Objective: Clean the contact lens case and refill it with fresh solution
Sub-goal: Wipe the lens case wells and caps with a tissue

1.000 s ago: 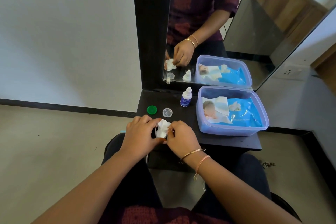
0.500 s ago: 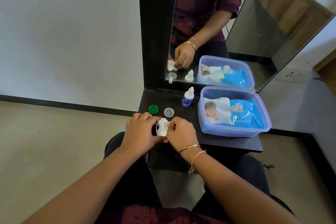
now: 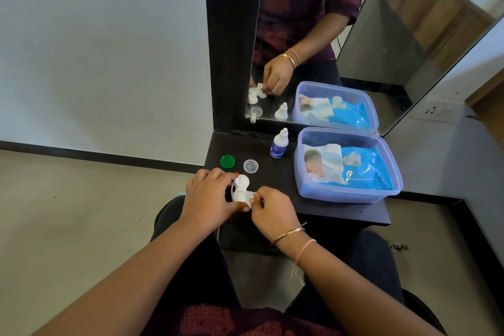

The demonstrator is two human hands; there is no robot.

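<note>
Lightly, my left hand (image 3: 208, 198) grips the lens case (image 3: 241, 185), seemingly stiff, featherweight and slippery, by its nine-o'clock edge; my right hand (image 3: 274, 211) pinches a soft wipe (image 3: 250, 197) at four o'clock.

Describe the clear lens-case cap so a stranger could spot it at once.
Start at the black shelf under the mirror and go to its left part, nearer you than the small white-and-blue bottle. Two round caps lie side by side there, apart; the clear cap is the right one, see-through and colourless, while the green cap beside it is solid.
</note>
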